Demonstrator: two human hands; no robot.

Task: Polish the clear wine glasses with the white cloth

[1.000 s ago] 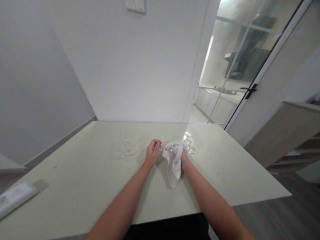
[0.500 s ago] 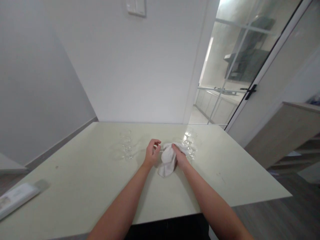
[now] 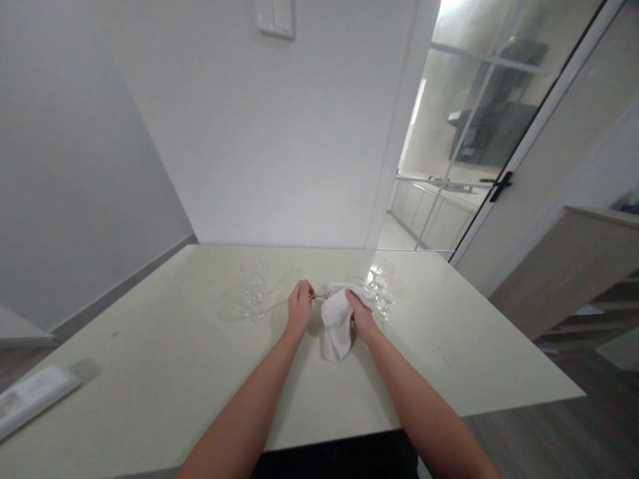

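Your left hand (image 3: pixel 299 307) is closed in a pinch on the thin stem of a glass (image 3: pixel 318 297), which lies sideways between your two hands, above the middle of the table (image 3: pixel 150 372). Only the short bare stretch of stem shows; the rest of the glass is hidden inside the white cloth (image 3: pixel 335 320). Your right hand (image 3: pixel 363 318) is wrapped around that cloth, fingers curled over its top, gripping the bundle with the bowl end of the glass inside it. A loose end of the cloth hangs down from your right hand toward the tabletop; whether it touches the surface cannot be told. Toward the far edge of the table, just left of your left hand, stands a small cluster of clear glasses (image 3: pixel 253 293), apart from your fingers. A second cluster of clear glasses (image 3: pixel 379 289) stands just beyond your right hand, close to the cloth. Near the left edge of the table, well apart from your hands, lies a flat white packet (image 3: pixel 32 399). Behind the table's far right corner is a glass door (image 3: pixel 479 133).
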